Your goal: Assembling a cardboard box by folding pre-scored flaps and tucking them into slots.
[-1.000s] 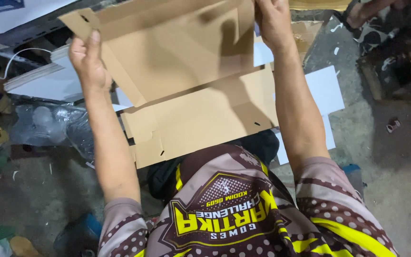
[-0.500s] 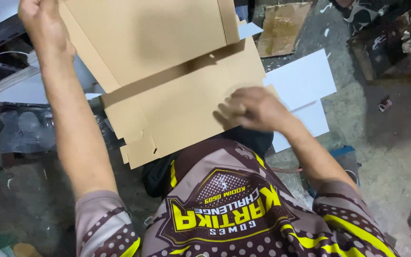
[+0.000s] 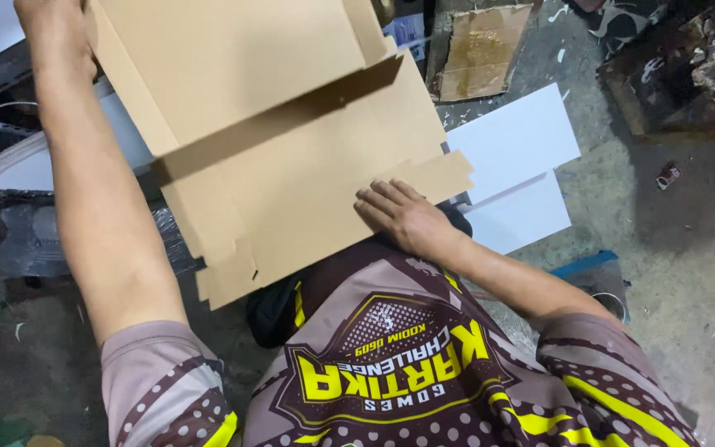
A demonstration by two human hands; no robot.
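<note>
A flat brown cardboard box blank (image 3: 291, 165) lies across my lap, folded along a crease so its upper panel tilts up. My left hand (image 3: 51, 33) grips the upper panel's left edge near the top of the view. Lower down, my right hand (image 3: 403, 215) presses flat on the lower panel beside a small side flap (image 3: 436, 175), fingers spread and pointing left.
White sheets (image 3: 515, 157) lie on the concrete floor to the right. A worn cardboard piece (image 3: 477, 50) lies beyond them. Dark clutter (image 3: 680, 58) fills the top right corner. Clear plastic wrap (image 3: 26, 240) and pale boards (image 3: 10, 161) sit at the left.
My right hand left the upper panel's far edge and came down onto the lower panel near my lap. My left hand rose, lifting the upper panel higher.
</note>
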